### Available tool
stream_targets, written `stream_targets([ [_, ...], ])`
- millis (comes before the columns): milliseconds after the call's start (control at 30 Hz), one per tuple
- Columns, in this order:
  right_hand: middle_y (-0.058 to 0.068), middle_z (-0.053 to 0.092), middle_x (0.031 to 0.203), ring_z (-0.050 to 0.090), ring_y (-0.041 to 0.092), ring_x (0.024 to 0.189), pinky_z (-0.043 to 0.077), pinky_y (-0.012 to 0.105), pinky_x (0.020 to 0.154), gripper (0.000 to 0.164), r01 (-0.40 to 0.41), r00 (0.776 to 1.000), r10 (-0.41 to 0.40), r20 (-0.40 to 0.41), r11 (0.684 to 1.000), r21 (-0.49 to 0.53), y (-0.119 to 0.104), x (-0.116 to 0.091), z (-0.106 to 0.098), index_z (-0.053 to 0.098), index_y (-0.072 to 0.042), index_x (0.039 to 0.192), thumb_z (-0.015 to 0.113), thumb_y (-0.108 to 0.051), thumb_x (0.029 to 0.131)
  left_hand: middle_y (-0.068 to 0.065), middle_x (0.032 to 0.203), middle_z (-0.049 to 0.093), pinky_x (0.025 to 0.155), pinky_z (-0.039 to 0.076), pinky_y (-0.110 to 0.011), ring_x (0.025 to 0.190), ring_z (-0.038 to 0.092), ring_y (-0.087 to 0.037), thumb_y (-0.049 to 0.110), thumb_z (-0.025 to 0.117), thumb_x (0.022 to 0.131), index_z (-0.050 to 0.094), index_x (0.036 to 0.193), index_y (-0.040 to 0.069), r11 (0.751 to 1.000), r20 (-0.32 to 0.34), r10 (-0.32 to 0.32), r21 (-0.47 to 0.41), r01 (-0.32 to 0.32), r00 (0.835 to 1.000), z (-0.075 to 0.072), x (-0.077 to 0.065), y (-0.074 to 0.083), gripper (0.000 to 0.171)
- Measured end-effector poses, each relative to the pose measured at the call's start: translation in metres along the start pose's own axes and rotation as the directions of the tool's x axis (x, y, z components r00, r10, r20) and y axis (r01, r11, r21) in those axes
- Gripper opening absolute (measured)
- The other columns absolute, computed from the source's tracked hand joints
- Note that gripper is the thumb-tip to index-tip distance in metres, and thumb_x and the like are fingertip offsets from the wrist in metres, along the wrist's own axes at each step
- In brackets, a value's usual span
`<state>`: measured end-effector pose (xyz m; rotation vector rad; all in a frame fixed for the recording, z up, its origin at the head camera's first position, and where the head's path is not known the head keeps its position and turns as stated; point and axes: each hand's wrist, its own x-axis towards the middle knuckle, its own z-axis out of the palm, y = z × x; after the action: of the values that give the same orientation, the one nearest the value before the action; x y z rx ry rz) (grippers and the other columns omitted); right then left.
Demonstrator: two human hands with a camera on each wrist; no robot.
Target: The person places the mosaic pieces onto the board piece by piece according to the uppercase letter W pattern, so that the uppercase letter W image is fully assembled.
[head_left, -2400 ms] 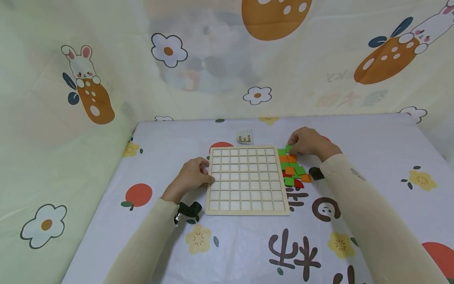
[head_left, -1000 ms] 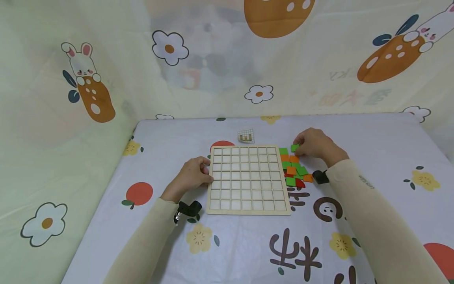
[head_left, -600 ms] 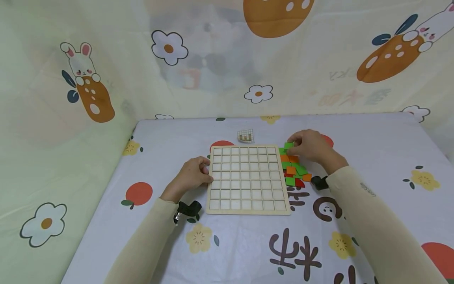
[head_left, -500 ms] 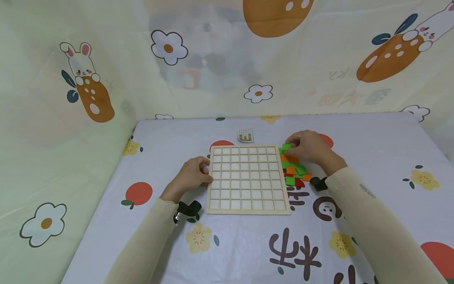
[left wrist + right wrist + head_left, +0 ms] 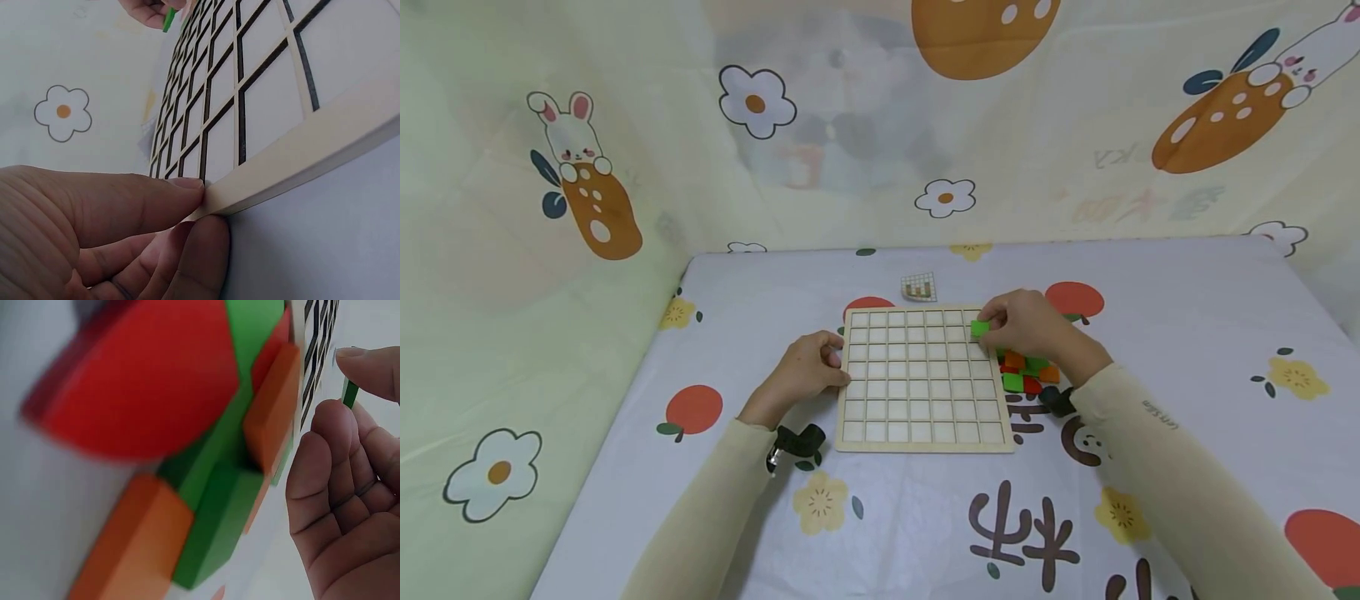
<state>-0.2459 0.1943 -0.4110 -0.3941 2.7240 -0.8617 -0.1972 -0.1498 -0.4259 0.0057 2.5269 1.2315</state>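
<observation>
A pale wooden grid board (image 5: 917, 448) with white square cells lies on the table. My left hand (image 5: 801, 367) pinches its left rim; in the left wrist view one fingertip lies over the rim (image 5: 300, 150) and another is below it. My right hand (image 5: 1033, 325) pinches a green square tile (image 5: 979, 329) between thumb and fingers, over the board's upper right cells. In the right wrist view the same tile (image 5: 350, 394) is seen edge-on.
Beside the board's right edge lies a pile of loose tiles, with orange (image 5: 1049, 374), green (image 5: 1012, 383) and rounded red (image 5: 150, 381) pieces, partly hidden by my right hand. A small printed grid card (image 5: 918, 287) lies behind the board. Patterned cloth walls (image 5: 835, 208) rise at the back and left.
My right hand has picked up a green tile behind the pile and moved left and nearer with it, over the board's upper right part. The left hand stays at the left rim.
</observation>
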Motion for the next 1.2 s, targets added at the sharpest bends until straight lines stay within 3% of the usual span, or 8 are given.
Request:
stream_targets([
  [633, 0.002, 0.065, 0.079, 0.057, 0.020, 0.081, 0.048, 0.032, 0.072, 0.019, 0.087, 0.994, -0.084, 0.075, 0.995, -0.047, -0.021, 0.004, 0.018, 0.076, -0.004, 0.104, 0.082, -0.015, 0.088, -0.010, 0.098, 0.062, 0.063, 0.052, -0.023, 0.078, 0.064, -0.018, -0.001, 0.081, 0.086, 0.060, 0.134, -0.001, 0.999, -0.023, -0.024, -0.038, 0.023, 0.999, -0.001, 0.001, -0.001, 0.053],
  [1200, 0.003, 0.067, 0.081, 0.058, 0.021, 0.082, 0.050, 0.031, 0.072, 0.019, 0.058, 0.996, -0.055, 0.075, 0.997, -0.040, -0.022, 0.007, 0.024, 0.077, -0.003, 0.104, 0.081, -0.011, 0.087, -0.009, 0.097, 0.062, 0.066, 0.056, -0.023, 0.080, 0.062, -0.018, 0.001, 0.083, 0.084, 0.065, 0.129, -0.001, 0.990, -0.032, -0.033, -0.140, 0.028, 0.999, -0.002, 0.002, -0.008, 0.048],
])
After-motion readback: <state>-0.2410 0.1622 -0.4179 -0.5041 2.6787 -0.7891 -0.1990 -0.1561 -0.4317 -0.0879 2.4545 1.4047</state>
